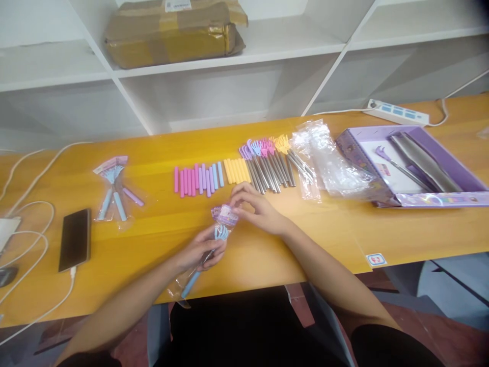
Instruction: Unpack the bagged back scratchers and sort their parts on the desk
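Observation:
My left hand (204, 250) is closed around a light-blue back scratcher (220, 233) in a clear plastic bag. Its blue handle (190, 285) slants down toward the table's near edge. At the bag's top, my right hand (260, 210) pinches a purple printed header card (228, 216) between thumb and fingers. Beyond my hands lies a row of pink, purple and blue handle tubes (198, 179), with yellow tubes (237, 171) beside it. Metal rods with claw-shaped heads (267, 165) lie to their right, the heads purple, blue, pink and yellow.
Bagged back scratchers (113, 188) and a phone (75, 239) on a white cable lie at left. At right are clear plastic bags (328, 158) and a purple box (420, 200) holding a back scratcher. A power strip (399, 112) and a shelf with a taped carton (171, 38) stand behind.

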The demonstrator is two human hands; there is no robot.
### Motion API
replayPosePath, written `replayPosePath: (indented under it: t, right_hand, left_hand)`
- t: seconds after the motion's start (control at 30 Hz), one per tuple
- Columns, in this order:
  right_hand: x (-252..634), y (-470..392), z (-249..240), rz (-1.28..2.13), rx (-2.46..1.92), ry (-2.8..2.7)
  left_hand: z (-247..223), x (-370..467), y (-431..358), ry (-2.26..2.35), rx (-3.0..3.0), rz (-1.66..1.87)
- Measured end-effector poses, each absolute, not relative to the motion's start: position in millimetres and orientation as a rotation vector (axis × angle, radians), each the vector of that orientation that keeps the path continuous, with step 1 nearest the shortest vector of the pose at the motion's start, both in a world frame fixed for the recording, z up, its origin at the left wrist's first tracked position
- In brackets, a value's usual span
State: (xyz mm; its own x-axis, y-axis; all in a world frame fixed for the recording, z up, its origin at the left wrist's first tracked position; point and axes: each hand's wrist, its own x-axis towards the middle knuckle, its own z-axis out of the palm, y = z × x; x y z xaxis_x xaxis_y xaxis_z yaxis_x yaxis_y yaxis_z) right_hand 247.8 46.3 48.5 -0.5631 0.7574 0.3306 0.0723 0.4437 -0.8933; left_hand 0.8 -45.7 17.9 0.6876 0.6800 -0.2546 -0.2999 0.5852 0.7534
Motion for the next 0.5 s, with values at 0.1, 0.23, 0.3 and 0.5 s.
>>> replayPosePath:
  t: [0.1, 0.23, 0.3, 0.5]
  right_hand:
    - [246, 47, 43, 1.236, -0.701, -1.927]
    - [243, 47, 41, 1.219, -0.729, -1.926]
    - [244, 49, 40, 1.129, -0.784, -1.854]
    - [255, 63, 33, 1.047, -1.043, -1.502]
  left_hand:
    - [17, 1, -46, 0.593, 0.738, 0.602]
    - [14, 0, -46, 0.609, 0.728, 0.601]
    - [15, 0, -46, 0.620, 0.720, 0.604]
    - [20, -3, -45, 0.637, 0.701, 0.691]
